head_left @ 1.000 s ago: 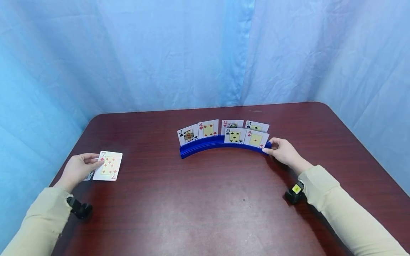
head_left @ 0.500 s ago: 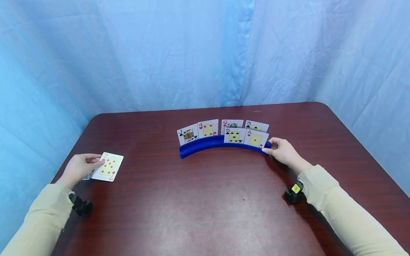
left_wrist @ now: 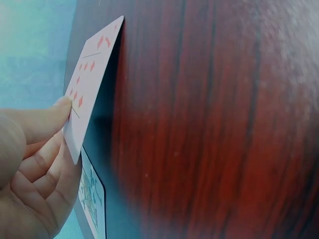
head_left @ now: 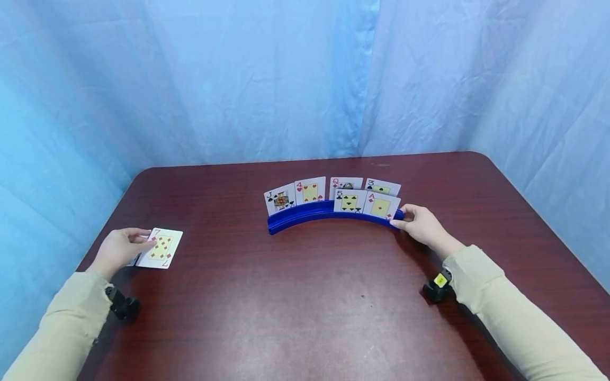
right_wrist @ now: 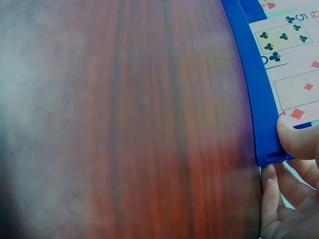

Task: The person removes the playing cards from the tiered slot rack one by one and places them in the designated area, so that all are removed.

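At the table's left side, my left hand (head_left: 116,250) pinches a seven of diamonds (head_left: 164,250) between thumb and fingers. The left wrist view shows this card tilted, one edge lifted from the tabletop. Partly beneath it and the hand is a face card (left_wrist: 93,194) whose rank is hard to read. My right hand (head_left: 423,227) grips the right end of a curved blue card holder (head_left: 301,213), thumb in front at the corner of the ace of diamonds (head_left: 381,206). The five of clubs (head_left: 349,201) stands beside that ace in the front slot.
Behind them stand the jack (head_left: 280,200), four of hearts (head_left: 310,191), queen (head_left: 346,182) and three (head_left: 383,187) in the holder. The dark reddish table (head_left: 286,301) has blue curtains (head_left: 257,79) around its far and side edges.
The seven of diamonds has turned slightly clockwise in my left hand, which has shifted a little to the right. My right hand and the card holder have stayed in place.
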Demonstrator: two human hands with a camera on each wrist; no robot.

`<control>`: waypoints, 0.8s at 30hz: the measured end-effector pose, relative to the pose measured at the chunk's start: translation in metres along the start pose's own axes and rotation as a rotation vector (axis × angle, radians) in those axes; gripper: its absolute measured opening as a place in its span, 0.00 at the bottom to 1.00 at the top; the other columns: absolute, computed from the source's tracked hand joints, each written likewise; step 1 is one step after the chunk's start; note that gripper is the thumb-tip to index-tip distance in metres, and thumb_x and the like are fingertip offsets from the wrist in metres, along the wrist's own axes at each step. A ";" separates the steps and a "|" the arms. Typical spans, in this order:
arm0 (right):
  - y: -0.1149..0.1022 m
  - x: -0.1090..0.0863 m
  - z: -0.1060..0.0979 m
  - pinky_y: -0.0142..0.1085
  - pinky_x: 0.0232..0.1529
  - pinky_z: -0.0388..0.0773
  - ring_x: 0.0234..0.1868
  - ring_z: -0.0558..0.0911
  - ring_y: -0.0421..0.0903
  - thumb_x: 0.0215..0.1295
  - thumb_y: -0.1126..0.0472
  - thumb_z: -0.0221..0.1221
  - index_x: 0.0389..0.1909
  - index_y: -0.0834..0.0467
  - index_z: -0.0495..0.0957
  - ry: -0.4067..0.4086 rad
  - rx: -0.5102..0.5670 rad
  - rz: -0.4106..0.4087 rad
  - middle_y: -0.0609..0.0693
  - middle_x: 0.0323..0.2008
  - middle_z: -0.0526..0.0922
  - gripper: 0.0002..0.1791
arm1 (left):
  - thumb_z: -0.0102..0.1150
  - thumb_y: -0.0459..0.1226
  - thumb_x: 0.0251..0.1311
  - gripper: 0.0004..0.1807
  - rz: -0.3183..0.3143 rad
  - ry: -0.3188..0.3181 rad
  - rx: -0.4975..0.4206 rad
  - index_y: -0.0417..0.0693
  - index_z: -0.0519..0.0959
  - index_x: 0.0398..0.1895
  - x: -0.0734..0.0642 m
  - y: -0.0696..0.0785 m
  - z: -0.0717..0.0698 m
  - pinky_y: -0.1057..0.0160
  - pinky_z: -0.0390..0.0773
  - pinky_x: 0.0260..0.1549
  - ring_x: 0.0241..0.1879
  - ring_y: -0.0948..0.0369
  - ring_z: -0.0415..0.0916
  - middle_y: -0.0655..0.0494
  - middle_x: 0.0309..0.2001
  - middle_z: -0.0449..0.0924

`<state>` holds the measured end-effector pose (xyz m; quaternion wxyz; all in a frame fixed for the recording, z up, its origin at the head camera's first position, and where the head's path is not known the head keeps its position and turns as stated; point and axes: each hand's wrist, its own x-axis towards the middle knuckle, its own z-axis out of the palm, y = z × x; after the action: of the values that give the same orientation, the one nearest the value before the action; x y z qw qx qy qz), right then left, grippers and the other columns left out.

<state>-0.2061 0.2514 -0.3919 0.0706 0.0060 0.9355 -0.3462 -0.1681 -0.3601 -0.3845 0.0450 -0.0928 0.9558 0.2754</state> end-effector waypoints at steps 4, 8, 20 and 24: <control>0.001 0.000 0.000 0.36 0.35 0.68 0.33 0.75 0.49 0.65 0.60 0.58 0.35 0.65 0.71 0.001 0.009 -0.014 0.62 0.38 0.82 0.10 | 0.62 0.36 0.57 0.26 -0.015 0.008 0.001 0.22 0.71 0.52 0.002 -0.003 0.002 0.68 0.74 0.24 0.32 0.53 0.78 0.29 0.42 0.79; 0.002 0.000 0.000 0.35 0.35 0.68 0.32 0.75 0.49 0.65 0.61 0.58 0.35 0.65 0.72 0.006 0.008 -0.022 0.61 0.37 0.82 0.10 | 0.62 0.35 0.56 0.25 0.005 0.029 0.008 0.22 0.72 0.51 0.003 -0.004 0.005 0.68 0.72 0.23 0.33 0.51 0.78 0.29 0.41 0.79; 0.003 0.001 0.000 0.35 0.35 0.69 0.33 0.75 0.49 0.65 0.60 0.58 0.35 0.65 0.72 0.010 0.006 -0.026 0.62 0.37 0.82 0.10 | 0.61 0.36 0.56 0.23 -0.030 0.068 0.043 0.23 0.73 0.48 -0.001 0.004 0.005 0.67 0.71 0.24 0.36 0.46 0.75 0.30 0.41 0.78; 0.003 0.001 0.000 0.35 0.34 0.69 0.31 0.75 0.48 0.65 0.60 0.58 0.35 0.65 0.72 0.008 0.007 -0.026 0.60 0.36 0.82 0.10 | 0.62 0.37 0.55 0.24 -0.032 0.076 0.057 0.24 0.74 0.48 -0.002 0.004 0.006 0.67 0.70 0.25 0.37 0.44 0.75 0.30 0.41 0.78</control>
<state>-0.2065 0.2533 -0.3936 0.0621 -0.0047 0.9345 -0.3504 -0.1670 -0.3538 -0.3872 0.0157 -0.1172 0.9626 0.2436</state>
